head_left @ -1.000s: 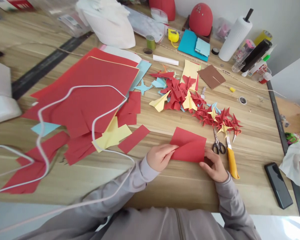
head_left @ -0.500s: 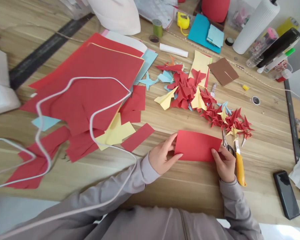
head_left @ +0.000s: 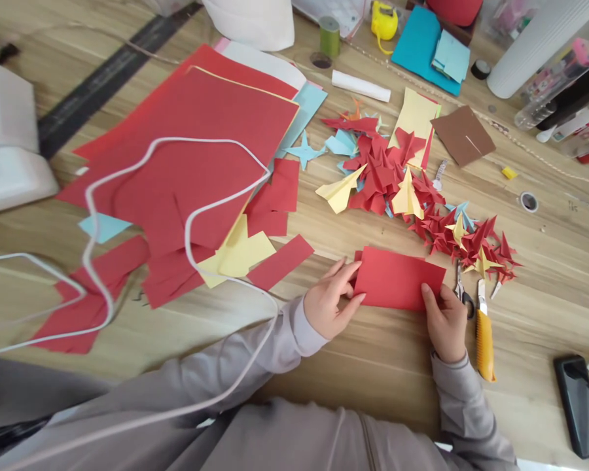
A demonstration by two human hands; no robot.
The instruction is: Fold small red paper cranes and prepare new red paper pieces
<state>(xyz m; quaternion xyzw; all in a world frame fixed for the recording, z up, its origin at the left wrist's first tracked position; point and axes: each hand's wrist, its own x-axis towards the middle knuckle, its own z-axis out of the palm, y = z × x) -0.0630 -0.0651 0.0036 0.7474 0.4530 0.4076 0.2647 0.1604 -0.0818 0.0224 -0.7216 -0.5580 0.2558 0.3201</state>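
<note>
Between my two hands is a red paper sheet [head_left: 400,278], held nearly flat above the table. My left hand [head_left: 330,299] pinches its left end, thumb in front and fingers behind. My right hand [head_left: 446,320] grips the lower right corner the same way. A second red layer peeks out behind the upper left edge; I cannot tell whether it is a fold or a separate sheet. Just right of my right hand lie scissors [head_left: 462,288], partly covered, and a yellow-handled knife [head_left: 485,337]. Beyond the sheet is a heap of folded red paper shapes [head_left: 380,167], with yellow and blue ones among them.
Large red sheets [head_left: 211,124] and cut red strips [head_left: 279,261] lie at left, crossed by a white cable [head_left: 189,229]. A phone [head_left: 580,405] rests at the right. Brown paper [head_left: 464,135], a white roll [head_left: 360,86] and a green spool [head_left: 329,37] lie farther back.
A second red layer now shows behind the sheet's upper left edge. Both hands keep their grip. The view has shifted, so most table items appear farther right.
</note>
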